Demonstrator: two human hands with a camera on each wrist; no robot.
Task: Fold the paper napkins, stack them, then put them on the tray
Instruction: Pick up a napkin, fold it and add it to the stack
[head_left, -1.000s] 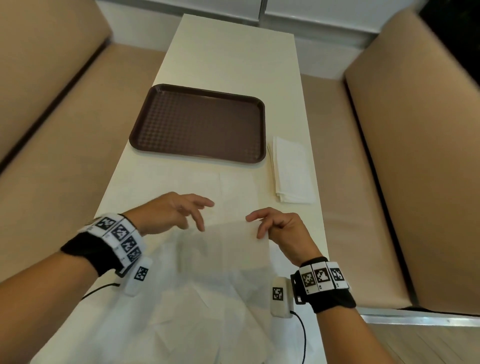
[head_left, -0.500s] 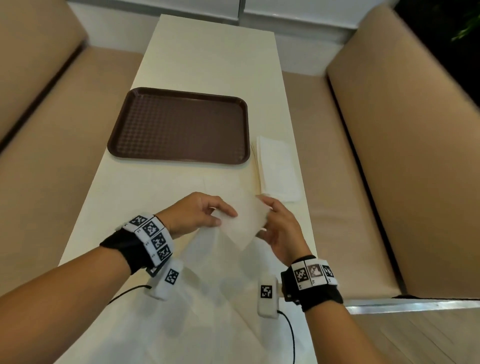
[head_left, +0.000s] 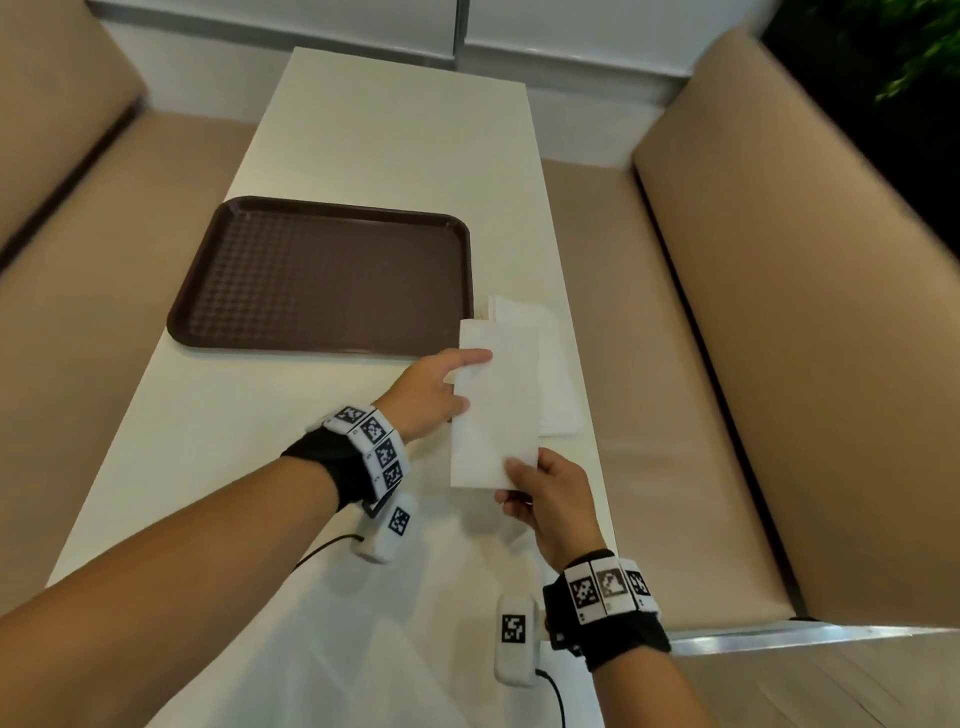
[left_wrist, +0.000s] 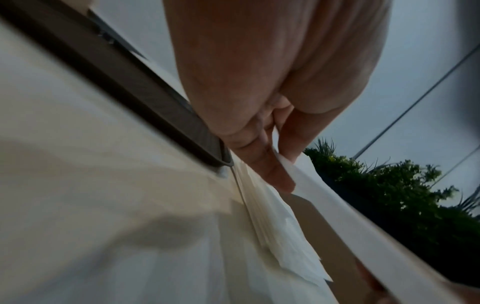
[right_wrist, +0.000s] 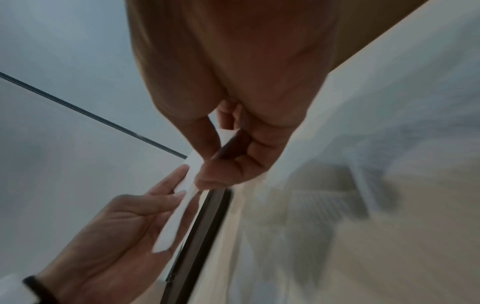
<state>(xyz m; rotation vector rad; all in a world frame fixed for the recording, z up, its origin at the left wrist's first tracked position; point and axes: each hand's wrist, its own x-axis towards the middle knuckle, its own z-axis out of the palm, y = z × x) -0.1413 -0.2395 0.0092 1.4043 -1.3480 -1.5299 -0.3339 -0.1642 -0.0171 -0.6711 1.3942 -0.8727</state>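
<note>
A folded white napkin (head_left: 493, 410) hangs in the air just above the stack of folded napkins (head_left: 553, 374), which lies on the table right of the brown tray (head_left: 322, 275). My left hand (head_left: 460, 382) pinches the napkin's left edge, thumb on top and fingers beneath. My right hand (head_left: 519, 480) pinches its near right corner. The left wrist view shows the paper's edge (left_wrist: 337, 207) between thumb and fingers (left_wrist: 272, 164), over the stack (left_wrist: 280, 236). In the right wrist view my right hand (right_wrist: 207, 166) nips the napkin (right_wrist: 179, 205) beside the tray rim (right_wrist: 200, 226).
Unfolded napkins (head_left: 332, 649) lie spread on the near end of the cream table (head_left: 395, 130). Tan bench seats (head_left: 810, 338) flank it on both sides. The tray holds nothing. A dark plant (left_wrist: 389, 195) stands beyond the right bench.
The napkin was being folded over the loose sheets near me. Now both hands have carried it, folded into a narrow strip, forward and right to just over the stack.
</note>
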